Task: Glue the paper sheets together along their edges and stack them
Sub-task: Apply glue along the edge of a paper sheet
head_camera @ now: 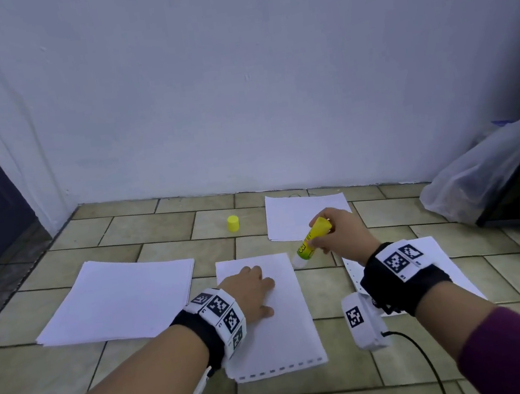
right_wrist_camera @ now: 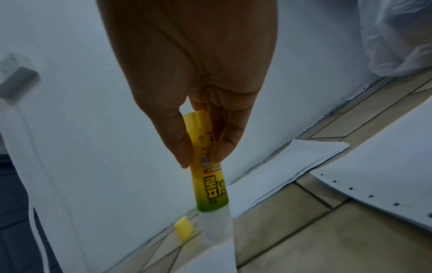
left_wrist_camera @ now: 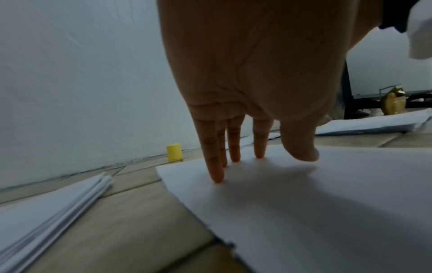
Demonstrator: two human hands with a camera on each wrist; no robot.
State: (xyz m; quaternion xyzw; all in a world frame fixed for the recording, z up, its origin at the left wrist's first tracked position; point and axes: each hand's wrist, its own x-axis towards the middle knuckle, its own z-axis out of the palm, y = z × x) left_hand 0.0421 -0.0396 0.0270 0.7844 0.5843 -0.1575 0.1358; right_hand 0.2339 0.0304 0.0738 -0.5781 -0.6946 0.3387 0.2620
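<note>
- The left hand [head_camera: 251, 290] lies palm down, its fingers [left_wrist_camera: 216, 166] straight and spread, tips pressing on what is under them.
- The right hand [head_camera: 341, 230] is raised ahead of the left, fingers [right_wrist_camera: 224, 146] and thumb curled round a glue stick [head_camera: 310, 238], nozzle pointing down toward the left hand.
- Both forearms reach forward, marker bands at the wrists.
</note>
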